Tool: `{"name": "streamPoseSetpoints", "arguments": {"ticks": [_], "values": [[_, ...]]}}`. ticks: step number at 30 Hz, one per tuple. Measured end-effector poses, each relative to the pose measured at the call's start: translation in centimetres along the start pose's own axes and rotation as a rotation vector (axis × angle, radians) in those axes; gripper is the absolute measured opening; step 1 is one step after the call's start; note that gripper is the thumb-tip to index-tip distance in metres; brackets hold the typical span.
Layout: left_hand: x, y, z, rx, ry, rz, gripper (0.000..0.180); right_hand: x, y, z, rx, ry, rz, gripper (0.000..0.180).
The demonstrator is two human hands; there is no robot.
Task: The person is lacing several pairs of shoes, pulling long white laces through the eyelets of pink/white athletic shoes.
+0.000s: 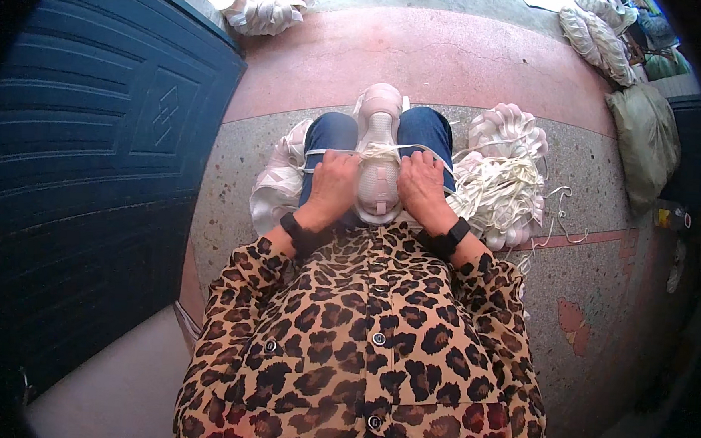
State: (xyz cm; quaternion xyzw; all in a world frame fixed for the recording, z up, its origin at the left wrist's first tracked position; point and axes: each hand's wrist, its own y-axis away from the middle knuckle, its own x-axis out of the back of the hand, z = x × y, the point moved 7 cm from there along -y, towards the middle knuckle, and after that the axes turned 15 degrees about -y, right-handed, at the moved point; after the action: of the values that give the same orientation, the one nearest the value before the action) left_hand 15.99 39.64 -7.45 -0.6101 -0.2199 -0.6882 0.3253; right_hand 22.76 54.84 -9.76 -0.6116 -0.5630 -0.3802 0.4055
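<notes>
A leopard-print shirt [376, 325] fills the foreground as a seated person in blue jeans [331, 133] bends over a long stack of white and pink padded pieces [378, 190], which lies between the two thighs, from the lap's near edge at the shirt hem to its far edge past the knees. A cream lace [380, 151] crosses the stack near its middle, bunched on top, with strands running out over both legs. The left hand [335, 182] and the right hand [423, 181], well apart from each other on either side of the stack, have fingers curled at the lace; whether the fingertips are closed on it cannot be told. Black bands [292, 228] circle both wrists. On the speckled floor [567, 152], a tangle of cream laces [503, 190] lies beside the right leg, partly over more pink-and-white pieces [510, 131], while a similar bundle [275, 186] sits beside the left leg. A dark blue door [91, 123] lines the floor's left edge; a pale sack [644, 141] slumps at its right edge.
</notes>
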Motion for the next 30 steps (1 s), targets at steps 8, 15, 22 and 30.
{"name": "streamPoseSetpoints", "arguments": {"ticks": [8,15,22,30], "values": [[0.8,-6.3,-1.1,-0.016,0.246,0.026,0.019,0.9,0.0,0.4,0.112,-0.274,0.092,0.014],[-3.2,-11.5,3.2,-0.050,0.604,-0.745,0.044,-0.2,1.0,0.6,0.207,-0.333,0.198,0.024],[-1.8,-12.4,0.0,0.214,1.065,-0.756,0.059,0.3,-1.4,-2.5,0.308,-0.020,-0.019,0.015],[-5.8,-14.2,0.3,0.216,1.073,-0.790,0.060,20.4,-2.8,-6.2,0.553,-0.551,0.520,0.008]]}}
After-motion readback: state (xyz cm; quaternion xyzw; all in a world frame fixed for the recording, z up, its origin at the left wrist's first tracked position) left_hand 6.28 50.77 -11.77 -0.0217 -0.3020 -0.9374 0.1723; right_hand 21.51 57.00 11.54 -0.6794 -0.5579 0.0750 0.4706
